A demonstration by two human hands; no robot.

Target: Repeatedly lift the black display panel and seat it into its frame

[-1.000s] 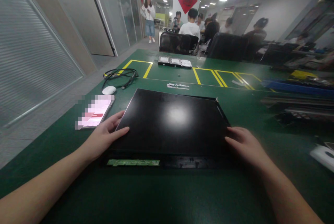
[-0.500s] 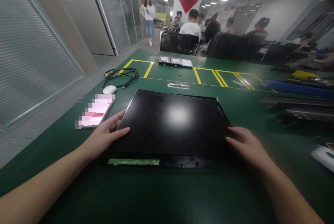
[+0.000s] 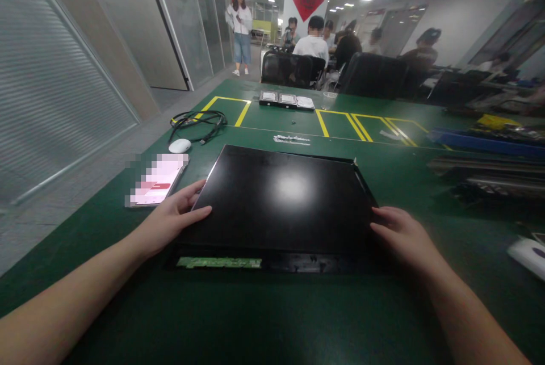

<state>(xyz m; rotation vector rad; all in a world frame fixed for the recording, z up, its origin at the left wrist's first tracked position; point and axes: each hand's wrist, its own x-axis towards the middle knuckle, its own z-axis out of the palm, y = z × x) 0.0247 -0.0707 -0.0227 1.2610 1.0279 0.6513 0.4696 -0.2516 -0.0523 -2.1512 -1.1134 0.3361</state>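
A black glossy screen panel (image 3: 281, 197) lies flat on the green table mat (image 3: 255, 319) in front of me, with a narrow green circuit strip (image 3: 219, 263) along its near edge. My left hand (image 3: 170, 222) grips the panel's left near edge, thumb on top. At the panel's right near corner, my right hand (image 3: 402, 237) holds the edge with fingers curled over it.
A phone (image 3: 156, 180) with a lit screen lies left of the panel, a white mouse (image 3: 179, 145) and a black cable (image 3: 198, 122) beyond it. Three drives (image 3: 286, 100) sit at the far edge. Another white mouse (image 3: 528, 254) lies at right. People sit and stand behind.
Both hands and the panel have stayed almost still. The standing person in the corridor has stepped a little to the left.
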